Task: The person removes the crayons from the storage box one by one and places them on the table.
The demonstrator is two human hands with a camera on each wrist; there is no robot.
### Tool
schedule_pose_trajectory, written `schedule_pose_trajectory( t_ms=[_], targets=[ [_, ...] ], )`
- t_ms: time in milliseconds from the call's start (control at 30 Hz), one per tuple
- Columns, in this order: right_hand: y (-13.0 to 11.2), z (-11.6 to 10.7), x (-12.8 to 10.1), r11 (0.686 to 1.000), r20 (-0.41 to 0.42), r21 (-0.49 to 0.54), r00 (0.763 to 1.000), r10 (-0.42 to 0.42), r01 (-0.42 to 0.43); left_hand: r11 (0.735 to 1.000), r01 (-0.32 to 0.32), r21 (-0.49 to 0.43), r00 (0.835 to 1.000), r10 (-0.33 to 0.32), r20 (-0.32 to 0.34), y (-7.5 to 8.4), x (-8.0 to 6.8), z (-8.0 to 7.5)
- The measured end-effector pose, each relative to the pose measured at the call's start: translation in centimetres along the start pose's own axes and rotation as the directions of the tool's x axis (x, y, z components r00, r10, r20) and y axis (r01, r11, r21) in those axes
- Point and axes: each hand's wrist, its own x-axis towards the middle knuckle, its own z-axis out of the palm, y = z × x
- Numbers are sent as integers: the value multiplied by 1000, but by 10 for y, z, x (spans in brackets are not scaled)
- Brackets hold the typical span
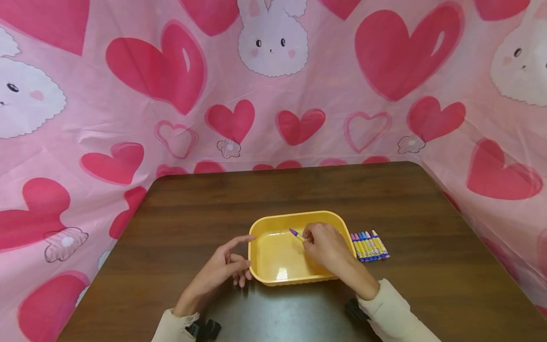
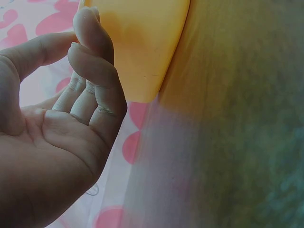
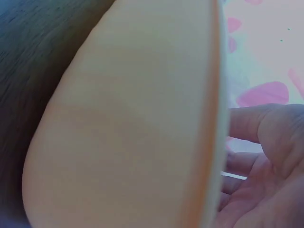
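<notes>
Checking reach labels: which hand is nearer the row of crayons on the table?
Right. The right hand is over the yellow tray, just left of the crayon row; the left hand is beyond the tray's far side.

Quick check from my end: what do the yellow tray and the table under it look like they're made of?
The yellow tray looks like moulded plastic, smooth and glossy: rounded corners, one even colour, and a bright glare spot on its floor. The table looks like dark wood or a wood-look laminate, semi-gloss: grain streaks run along it and it gives a soft sheen near the front edge. Which of the two, I can't tell.
</notes>
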Motion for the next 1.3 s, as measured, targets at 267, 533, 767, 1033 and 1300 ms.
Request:
schedule_pose_trajectory(
  t_ms=[267,533,767,1033,1300],
  targets=[
    [6,-17,-10,1000,-41,27,999,4,-3,999,-38,-5,999,38,9,-1,-2,-1],
    [14,-33,-20,1000,-97,15,995,7,-5,999,-42,-6,999,42,2,2,-3,2],
    [25,-48,-28,1000,-155,24,988,0,4,999,-36,0,999,36,2,2,-2,2],
    [39,-66,-37,998,-179,48,983,43,-35,1000,15,-4,1000,-15,-12,1,-3,1],
    [62,-85,-49,992,-225,50,967,122,-114,1000,-16,4,1000,16,-5,3,-2,1]
  ],
)
